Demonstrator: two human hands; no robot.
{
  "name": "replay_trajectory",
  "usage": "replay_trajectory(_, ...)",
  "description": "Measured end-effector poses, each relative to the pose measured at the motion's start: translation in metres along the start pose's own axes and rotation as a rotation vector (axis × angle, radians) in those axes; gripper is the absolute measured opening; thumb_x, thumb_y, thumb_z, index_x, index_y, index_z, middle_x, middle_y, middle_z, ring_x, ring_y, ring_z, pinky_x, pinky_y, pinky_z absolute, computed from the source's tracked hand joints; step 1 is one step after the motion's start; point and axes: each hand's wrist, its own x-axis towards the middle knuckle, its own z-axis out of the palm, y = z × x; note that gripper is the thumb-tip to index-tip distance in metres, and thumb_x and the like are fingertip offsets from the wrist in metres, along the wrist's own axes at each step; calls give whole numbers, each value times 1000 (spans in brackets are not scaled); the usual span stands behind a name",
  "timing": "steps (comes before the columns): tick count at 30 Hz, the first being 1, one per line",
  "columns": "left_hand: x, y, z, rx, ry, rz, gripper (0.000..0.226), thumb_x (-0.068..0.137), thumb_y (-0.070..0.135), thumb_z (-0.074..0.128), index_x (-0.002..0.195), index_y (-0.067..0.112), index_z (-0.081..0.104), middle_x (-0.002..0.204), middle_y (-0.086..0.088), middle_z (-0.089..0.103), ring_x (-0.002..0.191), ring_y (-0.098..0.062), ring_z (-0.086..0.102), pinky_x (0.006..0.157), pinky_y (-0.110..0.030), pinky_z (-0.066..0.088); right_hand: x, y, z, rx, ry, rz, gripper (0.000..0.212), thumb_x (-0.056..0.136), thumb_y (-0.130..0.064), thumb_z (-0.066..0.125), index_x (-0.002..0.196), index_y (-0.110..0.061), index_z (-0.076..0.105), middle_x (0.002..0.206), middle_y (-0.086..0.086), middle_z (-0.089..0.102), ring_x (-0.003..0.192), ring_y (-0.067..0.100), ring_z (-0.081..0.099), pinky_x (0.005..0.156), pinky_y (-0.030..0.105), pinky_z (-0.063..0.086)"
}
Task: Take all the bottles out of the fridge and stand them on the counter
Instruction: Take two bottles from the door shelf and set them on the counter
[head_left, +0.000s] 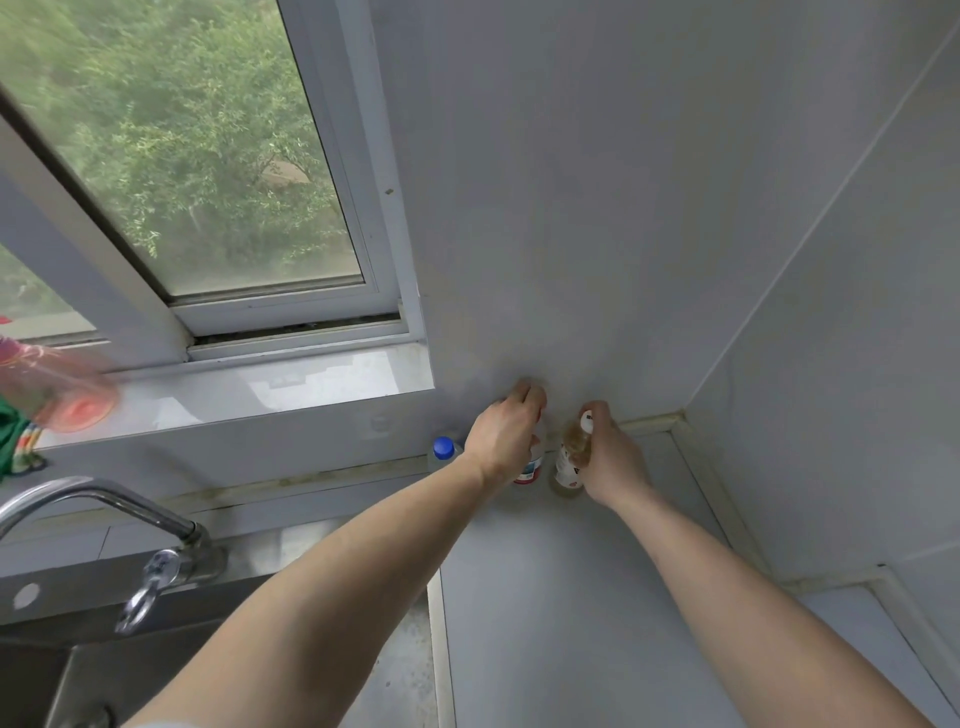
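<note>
We see the grey wall (597, 208) filling the upper centre and right of the frame. A white-framed sliding window (208, 182) occupies the upper left, with green foliage behind the glass. The window sill (291, 384) runs below it across the left centre.

The grey counter (571, 597) spreads over the lower centre and right, meeting the wall in a corner at centre right. A steel sink (405, 654) sits at the lower left, its rim touching the counter edge. A chrome faucet (130, 519) stands at the left above the sink.

Our two bare forearms reach from the bottom edge toward the centre. The left hand (506, 434) grips a clear bottle with a red-and-blue label (532, 465) from above, fingers curled over its top; the cap is hidden. The right hand (613, 457) grips an amber-filled bottle with a white cap (571, 452), fingers wrapped around its right side. Both bottles stand on the counter, just beside each other, near the wall.

A blue-capped bottle (444, 449) stands on the counter just left of the left hand, against the wall.

A blurred pink object (57, 389) lies on the sill at the far left; we cannot tell what it is.
</note>
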Motion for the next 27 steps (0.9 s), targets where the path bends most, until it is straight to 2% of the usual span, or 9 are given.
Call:
replay_trajectory(5, -1, -3, -6, -29, -19, 19, 50, 81, 4, 76, 126, 8, 56, 125, -11, 58, 93, -41, 64, 69, -45, 53, 15, -7, 5, -11, -1, -9, 45, 89, -7, 63, 125, -17, 38, 123, 10, 61, 96, 37, 62, 70, 33, 37)
replay_trajectory(9, -11, -11, -13, -33, 30, -12, 70, 79, 3, 76, 143, 16, 49, 146, -6, 49, 100, -41, 64, 74, -43, 55, 23, -15, 6, 4, -9, -9, 45, 91, -10, 63, 128, -14, 38, 131, 12, 61, 105, 38, 63, 73, 33, 37)
replay_trajectory(12, -24, -16, -20, -17, 51, -29, 63, 83, 12, 70, 141, 21, 49, 144, -1, 49, 105, -37, 63, 76, -46, 56, 24, -18, 8, 17, -12, -7, 46, 92, -12, 63, 131, -12, 38, 139, 11, 57, 113, 40, 62, 76, 33, 37)
replay_trajectory(14, -36, -18, -26, -23, 55, -52, 54, 84, 18, 67, 136, 23, 51, 139, 2, 51, 106, -33, 63, 76, -45, 56, 24, -15, 9, 33, -14, 4, 48, 93, -12, 61, 134, -15, 36, 139, 11, 58, 109, 39, 62, 77, 33, 38)
replay_trajectory(16, -48, -16, -30, -49, 33, -77, 51, 84, 20, 65, 134, 23, 52, 137, 3, 51, 108, -31, 62, 77, -43, 56, 24, -9, 10, 50, -24, 9, 59, 93, -12, 61, 143, -22, 30, 139, 11, 59, 107, 37, 63, 77, 35, 44)
replay_trajectory(20, -73, -13, -41, -83, 4, -110, 53, 84, 19, 67, 135, 25, 51, 140, 7, 48, 111, -25, 59, 81, -36, 52, 11, -3, 0, 110, -39, 45, 100, 89, -13, 75, 162, -34, 9, 159, 6, 45, 131, 38, 58, 96, 41, 49)
replay_trajectory(23, -99, -14, -48, -133, -12, -120, 53, 86, 19, 63, 137, 27, 51, 144, 11, 47, 118, -21, 55, 89, -36, 52, -18, -7, -4, 215, 48, 41, 91, 89, -8, 73, 162, -27, 21, 164, 5, 35, 132, 36, 56, 98, 40, 49)
replay_trajectory(25, -123, -11, -54, -181, -31, -123, 53, 86, 22, 62, 138, 29, 51, 144, 14, 46, 121, -18, 54, 94, -36, 52, -51, -9, -1, 317, 106, 11, 84, 86, -6, 76, 156, -21, 33, 158, 8, 40, 135, 30, 53, 102, 34, 45)
replay_trajectory(27, -147, -9, -61, -248, -49, -136, 53, 87, 24, 62, 139, 31, 52, 143, 17, 47, 125, -12, 52, 101, -32, 48, -87, -9, 6, 427, 84, 19, 85, 86, -7, 79, 156, -24, 34, 154, 2, 44, 129, 22, 56, 99, 30, 46)
